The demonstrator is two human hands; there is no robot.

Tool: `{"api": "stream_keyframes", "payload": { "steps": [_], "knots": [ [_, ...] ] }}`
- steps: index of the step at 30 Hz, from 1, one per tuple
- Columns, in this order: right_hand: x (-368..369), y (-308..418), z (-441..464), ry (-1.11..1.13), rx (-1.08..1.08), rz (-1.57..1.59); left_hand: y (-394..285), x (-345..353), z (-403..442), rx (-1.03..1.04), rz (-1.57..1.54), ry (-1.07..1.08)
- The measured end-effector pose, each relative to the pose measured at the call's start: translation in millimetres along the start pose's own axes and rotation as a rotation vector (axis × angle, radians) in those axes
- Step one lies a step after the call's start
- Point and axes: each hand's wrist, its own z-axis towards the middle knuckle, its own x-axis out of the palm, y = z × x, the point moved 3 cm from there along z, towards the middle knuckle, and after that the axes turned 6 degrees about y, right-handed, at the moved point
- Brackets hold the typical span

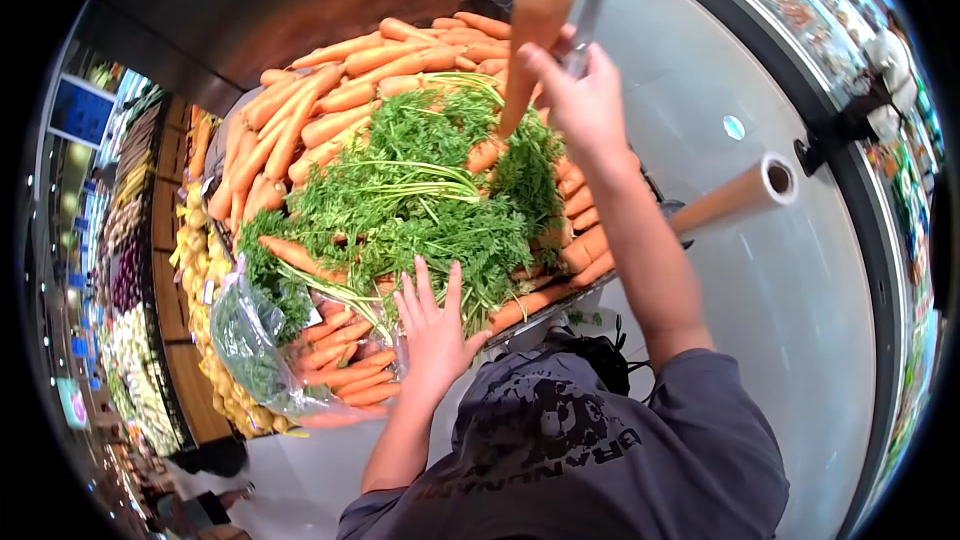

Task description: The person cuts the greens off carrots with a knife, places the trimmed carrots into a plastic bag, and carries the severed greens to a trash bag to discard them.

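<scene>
Dark printed T-shirt: covering the wearer's torso. Right hand: clamping thumb and fingers on a raised carrot, holding it above the display's far right corner. Left hand: spreading its fingers apart over leafy greens, near edge. Bagged carrots: lying at the near left corner. Loose carrots: lining the far edge.

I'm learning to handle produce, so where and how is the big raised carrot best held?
I'd grip the raised carrot around its thicker upper body, coming from the person's right, the side where the right hand is. It stands nearly upright, broad end up and narrowing to a tip below, so a hold above the taper should be less likely to slip.
</scene>
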Motion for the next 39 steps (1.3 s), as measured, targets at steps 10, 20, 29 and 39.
{"api": "stream_keyframes", "payload": {
  "steps": [10, 20, 29, 39],
  "knots": [
    [21, -92, 157, 0.291, -0.252, -0.682, 46, 21, 26, -0.129, 0.196, -0.24],
    [92, -180, 184, 0.872, -0.159, -0.932, 65, 7, 49, -0.077, -0.018, -0.222],
    [70, -147, 172, 0.95, 0.298, -1.06, 70, -27, 62, 0.125, 0.022, -0.576],
    [79, -82, 98, 0.941, 0.326, -0.943, 76, -65, 116, 0.125, 0.109, -0.34]
  ]
}}
